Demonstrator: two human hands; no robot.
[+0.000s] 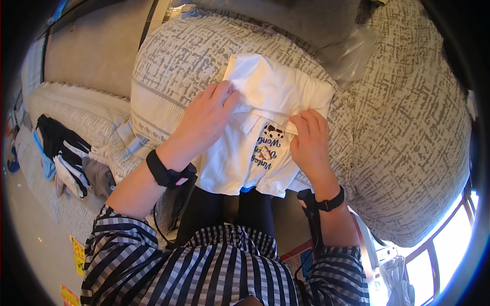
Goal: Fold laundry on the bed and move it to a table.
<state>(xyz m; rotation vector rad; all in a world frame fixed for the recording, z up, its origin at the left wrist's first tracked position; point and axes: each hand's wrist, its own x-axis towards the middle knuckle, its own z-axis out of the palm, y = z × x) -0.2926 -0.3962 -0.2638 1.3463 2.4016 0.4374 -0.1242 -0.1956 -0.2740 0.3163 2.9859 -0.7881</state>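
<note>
A white T-shirt (280, 89) with a small colourful printed design and dark lettering lies on a patterned sofa cover in front of me. Its far part is folded over toward me, and the near edge hangs over the seat's front above my legs. My left hand (210, 109) grips the folded layer at its left side, fingers bent over the cloth. At the right end of the fold, my right hand (310, 140) pinches the fabric between thumb and fingers. The print shows between the two hands, upside down to me. Both wrists wear black bands with small devices.
Grey-and-cream patterned covers (403, 117) drape the seat and its bulging right side. A pile of dark, white, blue and grey clothes (66, 158) lies at left. Clear plastic (352, 56) rests at the back. Bright window panes (444, 260) stand at lower right.
</note>
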